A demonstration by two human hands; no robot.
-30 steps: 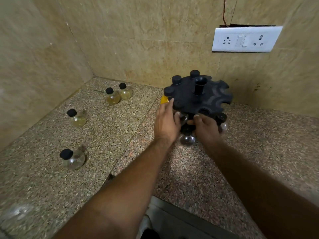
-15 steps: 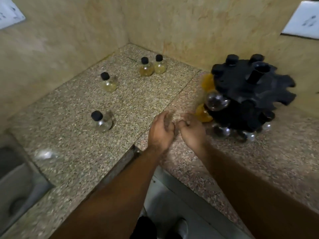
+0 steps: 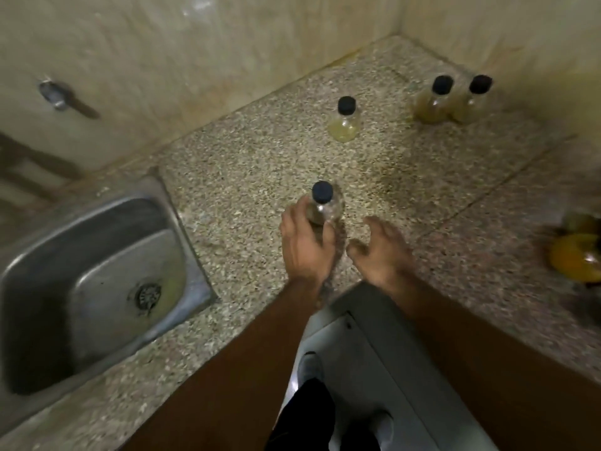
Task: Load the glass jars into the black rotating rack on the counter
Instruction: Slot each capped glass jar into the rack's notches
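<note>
Reaching for nearest jar [image 3: 323, 205] | rack left behind, view swung sinkward | left hand [image 3: 305, 245] curled around it | right hand [image 3: 379, 252] released, empty

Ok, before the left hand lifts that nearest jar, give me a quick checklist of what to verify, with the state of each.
1. Left hand on the clear jar: fingers touch its side, full wrap not visible. Cannot tell.
2. Jar's black cap seated: ok.
3. Jar upright on the counter: ok.
4. Right hand free to help: open and empty, beside the jar. Ok.
5. Rack in sight for placing: only yellow-filled jars show at the right edge, the rack itself is out of frame. Not ok.
6. Remaining jars: single jar and pair by the wall stand apart from the grasp. Ok.
</note>
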